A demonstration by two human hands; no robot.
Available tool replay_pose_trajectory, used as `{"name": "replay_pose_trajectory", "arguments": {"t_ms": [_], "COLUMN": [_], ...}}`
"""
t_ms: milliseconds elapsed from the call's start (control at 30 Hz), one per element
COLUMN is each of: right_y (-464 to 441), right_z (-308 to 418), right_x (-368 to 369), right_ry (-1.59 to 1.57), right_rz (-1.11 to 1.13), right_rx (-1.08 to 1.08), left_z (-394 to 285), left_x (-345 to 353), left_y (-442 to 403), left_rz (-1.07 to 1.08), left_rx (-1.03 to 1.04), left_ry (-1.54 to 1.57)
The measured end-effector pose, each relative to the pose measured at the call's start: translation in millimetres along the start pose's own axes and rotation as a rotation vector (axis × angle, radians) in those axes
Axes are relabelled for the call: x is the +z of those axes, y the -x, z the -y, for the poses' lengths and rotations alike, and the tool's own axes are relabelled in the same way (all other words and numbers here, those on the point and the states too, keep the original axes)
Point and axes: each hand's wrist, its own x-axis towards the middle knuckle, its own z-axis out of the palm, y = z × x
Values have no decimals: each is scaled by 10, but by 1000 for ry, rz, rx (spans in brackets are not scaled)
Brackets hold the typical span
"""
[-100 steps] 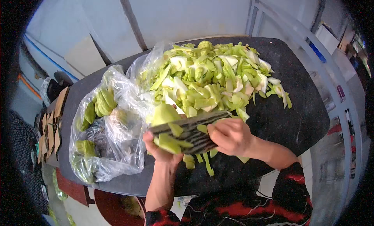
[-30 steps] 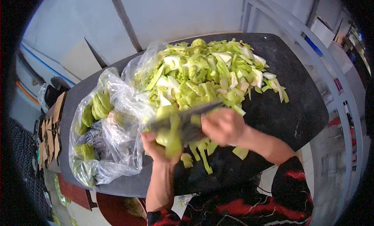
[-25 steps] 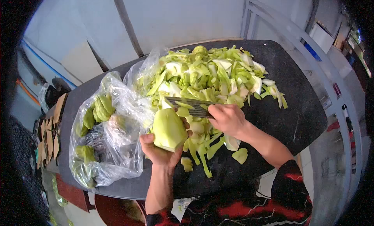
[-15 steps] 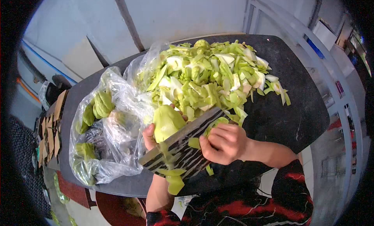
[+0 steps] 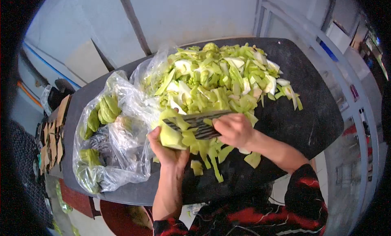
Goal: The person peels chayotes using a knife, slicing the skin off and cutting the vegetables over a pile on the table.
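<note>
My left hand (image 5: 166, 154) is wrapped round a pale green, partly peeled chayote (image 5: 171, 138) just above the table, tilted on its side. In my right hand (image 5: 235, 129) is a broad cleaver (image 5: 199, 126); its grip is hidden under the fingers. Dark streaks run along the wide blade, which lies across the chayote's right side. Strips of peel (image 5: 198, 146) cling to the blade and hang below it. Just behind both hands rises a big heap of green peelings (image 5: 220, 81).
At left, a clear plastic bag (image 5: 134, 154) lies open with several whole chayotes (image 5: 109, 109) in it. Loose peel pieces (image 5: 253, 159) are on the dark table (image 5: 301, 126). A metal rail (image 5: 346, 73) runs along the right. Cardboard pieces (image 5: 53, 138) are stacked at far left.
The cleaver has swung up and turned flatter, from steeply slanted to nearly level. My left hand has turned the chayote onto its side. Several peel strips now hang or lie below the blade.
</note>
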Motion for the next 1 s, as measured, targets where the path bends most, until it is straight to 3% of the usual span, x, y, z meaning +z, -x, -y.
{"name": "replay_pose_trajectory", "arguments": {"t_ms": [67, 133, 167, 267, 333, 367, 433, 533, 600, 767, 1000], "right_y": [23, -101, -140, -95, 14, 54, -1, -69, -88, -107, -120], "right_z": [53, 207, 266, 223, -52, -103, -107, 24, 95, 326, 392], "right_x": [31, -110, -176, -192, -24, 32, -37, -146, -176, -183, -216], "right_ry": [5, 21, 13, 32, 51, -11, -6, -25, -33, 161, 213], "right_rz": [-25, -49, -64, -57, 123, 83, 63, 64, 22, -74, -64], "right_rx": [24, -35, -87, -113, 168, 289, 261, 239, 104, -192, -213], "left_z": [-37, -25, 1, 80, 10, -13, -31, -12, 0, 34, 49], "left_x": [-90, -185, -738, -281, -58, -58, -42, -40, -1, -57, -128], "left_y": [-27, -46, -248, -13, 19, 28, 2, 16, -4, -17, -23], "left_rz": [109, 37, 155, 115, 51, 122, 196, 126, 42, 175, 204], "left_rx": [-16, 40, 1, 36, -87, -105, -111, -68, -60, -94, -110], "left_ry": [-70, -221, -208, -202, -77, -66, -48, 28, 71, 148, 89]}}
